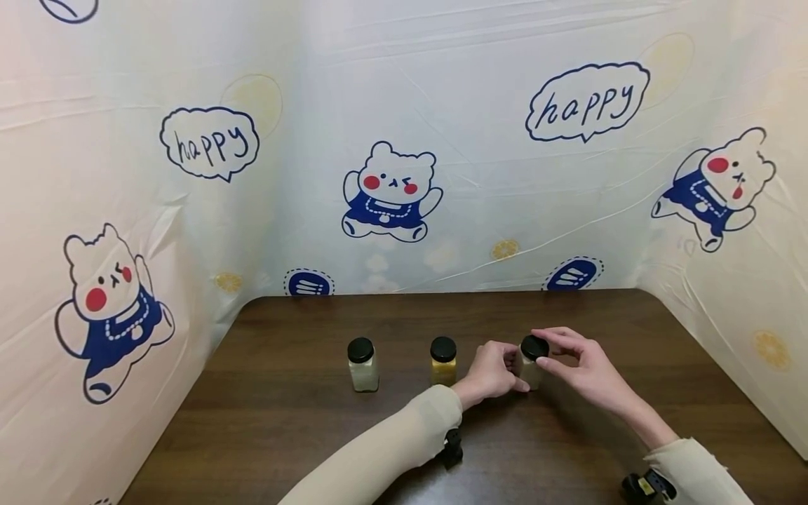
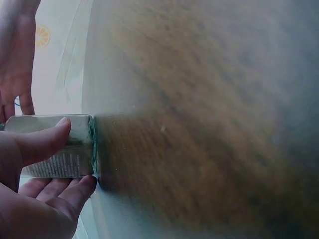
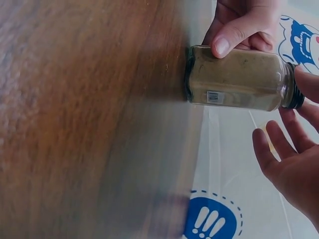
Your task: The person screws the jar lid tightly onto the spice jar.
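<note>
Toward the right of the table stands a glass spice jar [image 1: 530,376] of greyish-tan powder, upright, with a black lid [image 1: 534,346]. My left hand [image 1: 494,370] grips its body low down, thumb on one side and fingers on the other. With thumb and fingertips, my right hand [image 1: 588,365] pinches the lid from the right. In the right wrist view, a small barcode label shows on the glass jar [image 3: 239,79], and the lid sits on its neck. Fine print covers one side of the jar [image 2: 75,162] in the left wrist view.
A jar of yellow powder [image 1: 444,370] with a black lid stands just left of my left hand. Farther left is another black-lidded jar [image 1: 364,375] with pale contents. A printed cloth [image 1: 480,175] rises behind the brown wooden table [image 1: 271,421] and along its sides.
</note>
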`<action>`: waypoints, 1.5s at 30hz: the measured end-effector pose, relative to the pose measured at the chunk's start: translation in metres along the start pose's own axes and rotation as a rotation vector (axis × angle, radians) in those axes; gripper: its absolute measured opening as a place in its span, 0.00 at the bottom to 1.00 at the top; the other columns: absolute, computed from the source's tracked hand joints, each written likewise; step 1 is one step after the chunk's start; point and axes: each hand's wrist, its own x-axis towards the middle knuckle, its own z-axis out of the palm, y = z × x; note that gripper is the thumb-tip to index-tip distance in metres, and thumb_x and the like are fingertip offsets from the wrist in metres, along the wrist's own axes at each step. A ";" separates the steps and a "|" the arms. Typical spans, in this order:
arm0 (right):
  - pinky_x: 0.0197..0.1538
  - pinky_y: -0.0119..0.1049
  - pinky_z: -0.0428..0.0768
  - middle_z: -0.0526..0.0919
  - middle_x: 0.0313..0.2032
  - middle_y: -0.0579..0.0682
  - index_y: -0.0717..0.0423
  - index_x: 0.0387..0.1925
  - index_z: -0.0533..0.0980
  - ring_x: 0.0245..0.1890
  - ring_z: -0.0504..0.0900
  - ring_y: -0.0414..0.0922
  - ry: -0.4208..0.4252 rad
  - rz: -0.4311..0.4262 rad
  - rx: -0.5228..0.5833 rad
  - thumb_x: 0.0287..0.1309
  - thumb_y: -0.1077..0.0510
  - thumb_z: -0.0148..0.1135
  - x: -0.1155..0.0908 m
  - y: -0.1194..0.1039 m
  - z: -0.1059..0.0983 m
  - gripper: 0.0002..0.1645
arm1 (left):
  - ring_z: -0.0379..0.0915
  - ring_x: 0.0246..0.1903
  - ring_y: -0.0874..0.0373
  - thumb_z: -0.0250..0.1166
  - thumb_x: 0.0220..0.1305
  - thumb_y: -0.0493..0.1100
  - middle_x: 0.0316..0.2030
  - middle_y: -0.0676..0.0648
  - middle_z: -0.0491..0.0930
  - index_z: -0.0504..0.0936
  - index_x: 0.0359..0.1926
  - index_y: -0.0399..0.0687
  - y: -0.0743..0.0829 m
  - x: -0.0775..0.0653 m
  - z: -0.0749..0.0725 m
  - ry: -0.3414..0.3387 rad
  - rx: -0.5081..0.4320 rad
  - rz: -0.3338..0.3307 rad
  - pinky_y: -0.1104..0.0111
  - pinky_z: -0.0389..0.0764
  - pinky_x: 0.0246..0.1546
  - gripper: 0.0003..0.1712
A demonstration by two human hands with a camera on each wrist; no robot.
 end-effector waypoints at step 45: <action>0.58 0.27 0.77 0.69 0.70 0.73 0.69 0.72 0.70 0.64 0.75 0.31 -0.187 0.070 0.309 0.74 0.69 0.60 0.002 0.017 -0.007 0.28 | 0.75 0.30 0.67 0.85 0.49 0.32 0.28 0.59 0.81 0.86 0.33 0.51 0.001 0.001 0.002 0.006 0.023 0.007 0.71 0.78 0.37 0.17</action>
